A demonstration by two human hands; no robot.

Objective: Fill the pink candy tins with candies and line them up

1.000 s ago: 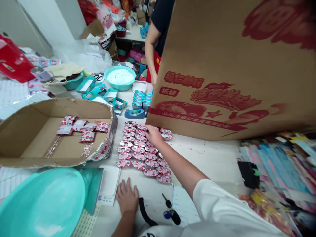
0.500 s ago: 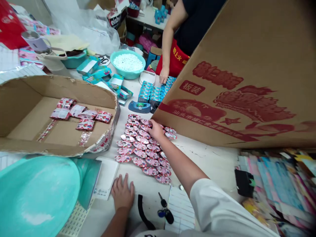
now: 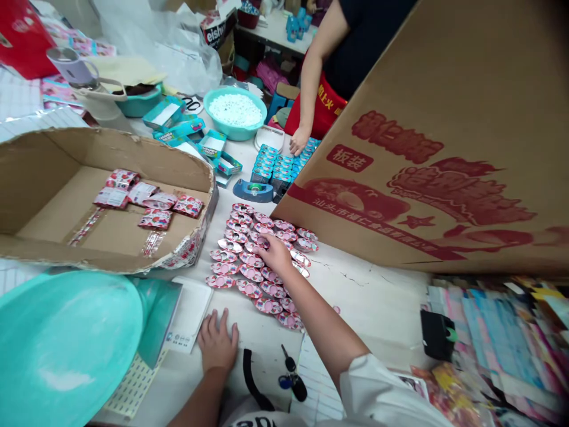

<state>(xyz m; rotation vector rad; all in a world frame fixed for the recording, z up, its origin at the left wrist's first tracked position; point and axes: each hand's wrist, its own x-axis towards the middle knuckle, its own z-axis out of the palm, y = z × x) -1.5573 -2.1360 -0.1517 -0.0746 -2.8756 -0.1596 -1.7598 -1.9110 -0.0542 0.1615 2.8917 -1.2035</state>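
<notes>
Several small pink-and-red printed packets (image 3: 249,273) stand close together in rows on the table, their mouths open upward. Pink round pieces show inside many of the nearer ones, while some farther ones look dark inside. Over the middle of these rows is my right hand (image 3: 276,256), its thumb and fingers pinched together at a packet's mouth. Whatever is between the fingertips is too small to make out. My left hand (image 3: 217,343) lies flat with fingers spread on the table, holding nothing, beside a white flat tray (image 3: 192,314).
A shallow cardboard box (image 3: 53,204) with several filled packets stands left, behind a turquoise basin (image 3: 66,350). A large carton (image 3: 427,154) walls off the right. Keys (image 3: 291,373) lie near me. Beyond a blue tape dispenser (image 3: 252,190), a co-worker's hand (image 3: 300,140) hovers over blue packets.
My right hand has moved nearer to me and slightly left, from the farther packets to the middle rows. My left hand stays flat. The view has shifted a little.
</notes>
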